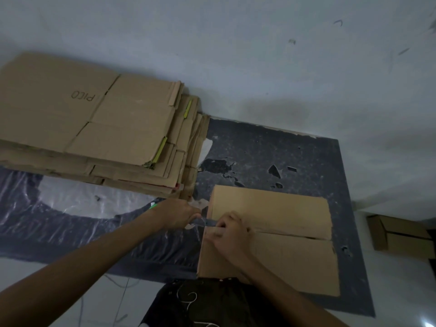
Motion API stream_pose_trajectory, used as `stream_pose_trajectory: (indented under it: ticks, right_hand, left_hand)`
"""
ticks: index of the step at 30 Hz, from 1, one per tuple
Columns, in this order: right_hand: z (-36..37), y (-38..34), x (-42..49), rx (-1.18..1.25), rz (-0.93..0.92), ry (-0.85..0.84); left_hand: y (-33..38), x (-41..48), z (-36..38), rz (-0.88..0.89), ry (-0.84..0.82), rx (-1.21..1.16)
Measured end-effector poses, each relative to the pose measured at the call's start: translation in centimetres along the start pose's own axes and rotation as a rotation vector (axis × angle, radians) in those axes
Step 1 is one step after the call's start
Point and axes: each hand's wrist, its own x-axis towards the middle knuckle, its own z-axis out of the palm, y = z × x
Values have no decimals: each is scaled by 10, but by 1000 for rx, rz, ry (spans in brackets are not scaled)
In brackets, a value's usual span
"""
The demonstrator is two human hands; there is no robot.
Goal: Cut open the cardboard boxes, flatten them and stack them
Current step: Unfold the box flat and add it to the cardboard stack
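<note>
A closed brown cardboard box (278, 234) stands on a dark mat right in front of me, its top seam running left to right. My left hand (178, 214) grips one end of a dark, narrow cutter (204, 222) just off the box's left edge. My right hand (227, 231) lies on the left end of the seam, its fingers curled round the cutter's other end. The blade is hidden by my fingers. A tall stack of flattened cardboard (94, 123) lies at the upper left, its top sheet marked "PICO".
The worn dark mat (271, 156) reaches to the pale wall behind. A crinkled clear plastic sheet (77, 204) covers the floor on the left. A small cardboard box (401, 234) sits at the right edge. Thin cables (122, 293) cross the pale floor near my dark clothing.
</note>
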Motion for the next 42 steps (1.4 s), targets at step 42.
stream_pose_trajectory:
  ticks: [42]
  right_hand:
    - [-22,7,-5,22,-125,-115]
  left_hand:
    - [7,-45,39,-40,-96,-354]
